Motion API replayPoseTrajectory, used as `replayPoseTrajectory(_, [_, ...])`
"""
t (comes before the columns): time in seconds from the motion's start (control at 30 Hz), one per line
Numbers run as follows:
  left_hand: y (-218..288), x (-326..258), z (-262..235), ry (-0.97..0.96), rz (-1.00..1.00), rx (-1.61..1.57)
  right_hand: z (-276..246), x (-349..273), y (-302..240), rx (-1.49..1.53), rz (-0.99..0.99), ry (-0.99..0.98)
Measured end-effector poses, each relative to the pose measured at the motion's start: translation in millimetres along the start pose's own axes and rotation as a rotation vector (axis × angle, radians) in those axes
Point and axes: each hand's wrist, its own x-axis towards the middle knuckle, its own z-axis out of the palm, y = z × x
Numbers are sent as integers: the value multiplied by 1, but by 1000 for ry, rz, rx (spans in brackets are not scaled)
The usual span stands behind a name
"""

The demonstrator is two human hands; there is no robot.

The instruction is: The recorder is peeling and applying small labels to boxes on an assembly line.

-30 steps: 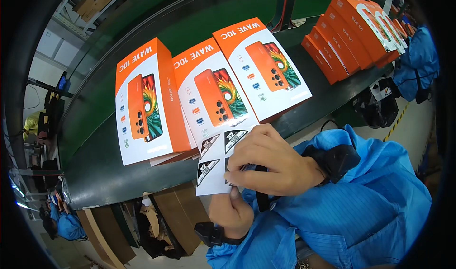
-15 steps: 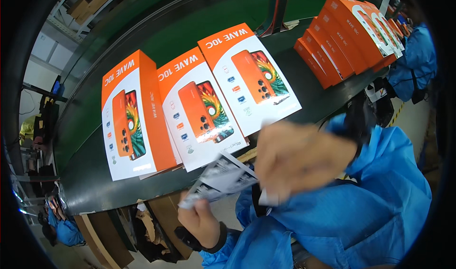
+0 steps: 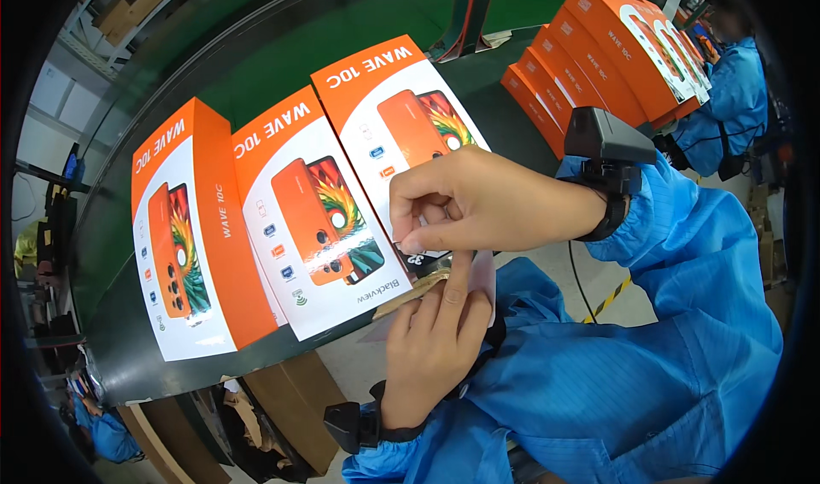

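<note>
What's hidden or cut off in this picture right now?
Head view:
Lower part of the right-hand box in the row of three: behind the right hand.
Much of the pale sheet: behind the left hand.
Top of the dark post: cut off by the upper edge.

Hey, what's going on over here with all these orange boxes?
A person in blue is working with bare hands over three boxes lying side by side on a dark table. The right hand has its fingertips at a dark sticker by the rightmost box's near end; its grip is unclear. The left hand, just below, holds a pale sheet. More boxes stand stacked to the right.
</note>
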Motion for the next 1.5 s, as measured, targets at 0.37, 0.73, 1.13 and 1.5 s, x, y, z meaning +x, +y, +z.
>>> replayPoseTrajectory(0.37, [2, -1, 5, -8, -58, -56, -1, -4, -5, 8, 22, 71])
replayPoseTrajectory(0.73, [2, -3, 3, -46, -96, -109, 0, -2, -5, -56, -17, 59])
replayPoseTrajectory(1.13, [-3, -5, 9, 31, -71, -56, 0, -2, 10, -506, -395, -40])
replayPoseTrajectory(1.5, [-1, -10, -10, 45, -145, -323, -4, 15, 15, -832, -388, 430])
